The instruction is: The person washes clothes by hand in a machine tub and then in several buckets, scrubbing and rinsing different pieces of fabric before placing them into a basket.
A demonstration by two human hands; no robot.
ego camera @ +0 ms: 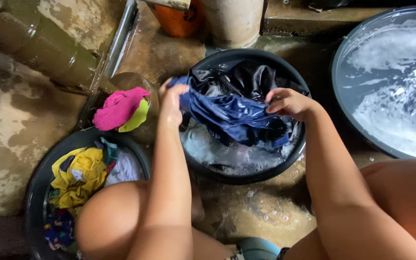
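Observation:
A wet dark blue garment (232,113) is stretched between both my hands above a round black basin (246,175) of soapy water. My left hand (171,100) grips its left end over the basin's near-left rim. My right hand (290,102) pinches the right end above the basin's right side. More dark cloth (246,77) lies soaking at the back of the basin. My knees frame the basin at the bottom.
A second black basin (37,183) at lower left holds yellow, white and patterned clothes. A pink and yellow-green cloth (121,108) lies beside it. A large grey tub (343,58) of sudsy water sits at right. A pipe (119,41), an orange bucket (176,21) and a pale bucket (232,21) stand behind on wet concrete.

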